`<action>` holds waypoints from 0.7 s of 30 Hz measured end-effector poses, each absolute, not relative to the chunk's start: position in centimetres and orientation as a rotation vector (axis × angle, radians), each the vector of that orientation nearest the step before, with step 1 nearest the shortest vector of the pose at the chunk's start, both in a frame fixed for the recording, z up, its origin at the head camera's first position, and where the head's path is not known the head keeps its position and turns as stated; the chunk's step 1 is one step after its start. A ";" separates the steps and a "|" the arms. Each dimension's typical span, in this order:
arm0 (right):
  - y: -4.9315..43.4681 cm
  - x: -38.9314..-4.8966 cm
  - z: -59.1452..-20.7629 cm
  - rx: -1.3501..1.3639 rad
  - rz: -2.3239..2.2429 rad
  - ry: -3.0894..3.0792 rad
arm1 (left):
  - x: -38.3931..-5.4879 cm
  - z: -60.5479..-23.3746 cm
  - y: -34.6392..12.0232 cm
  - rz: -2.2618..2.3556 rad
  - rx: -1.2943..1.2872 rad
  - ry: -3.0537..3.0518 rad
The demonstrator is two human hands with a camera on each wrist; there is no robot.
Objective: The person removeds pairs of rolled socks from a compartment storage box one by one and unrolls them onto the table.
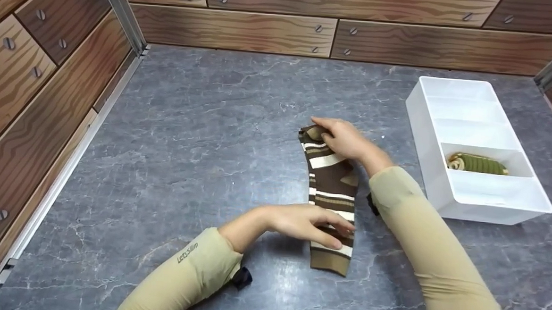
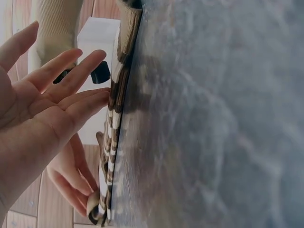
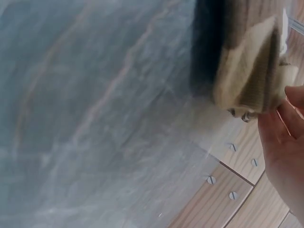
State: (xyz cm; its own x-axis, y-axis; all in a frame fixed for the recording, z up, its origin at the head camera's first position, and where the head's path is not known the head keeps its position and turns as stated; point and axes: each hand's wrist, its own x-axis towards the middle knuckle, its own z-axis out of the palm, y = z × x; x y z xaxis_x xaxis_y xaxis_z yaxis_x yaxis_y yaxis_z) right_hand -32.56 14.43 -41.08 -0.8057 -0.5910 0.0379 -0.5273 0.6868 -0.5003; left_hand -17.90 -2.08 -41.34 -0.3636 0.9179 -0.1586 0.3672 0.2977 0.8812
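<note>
Brown socks with white and tan stripes lie lengthwise on the grey marbled table, two layers showing at their edge in the left wrist view. At the far toe end, my right hand pinches the tan toe between thumb and fingers, and that end curls up off the table. My left hand lies across the near part by the tan cuff. Its fingers are straight and spread, with fingertips right at the fabric.
A white divided box stands to the right of the socks. One compartment holds a rolled green ribbed bundle. Wood-patterned panels wall the table at the back and left, with a metal rail along the left edge.
</note>
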 end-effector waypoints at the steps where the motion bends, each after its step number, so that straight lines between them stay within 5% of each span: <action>1: 14.4 -32.6 -41.2 -0.957 -0.755 2.785 | -17.9 -41.3 -2.0 1.021 1.151 1.881; 21: 14.8 -31.7 -41.2 -0.970 -0.824 2.809 | -18.2 -41.3 -1.8 1.099 1.081 1.866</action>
State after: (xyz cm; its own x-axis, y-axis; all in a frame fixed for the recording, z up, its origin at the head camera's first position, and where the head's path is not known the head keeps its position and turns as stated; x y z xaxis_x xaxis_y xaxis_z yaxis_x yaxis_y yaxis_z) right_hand -31.66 14.83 -41.21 -0.8005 -0.5880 0.1159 -0.5574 0.6594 -0.5045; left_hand -18.24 -1.82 -41.27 -0.4018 0.9027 -0.1539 0.3033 0.2898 0.9078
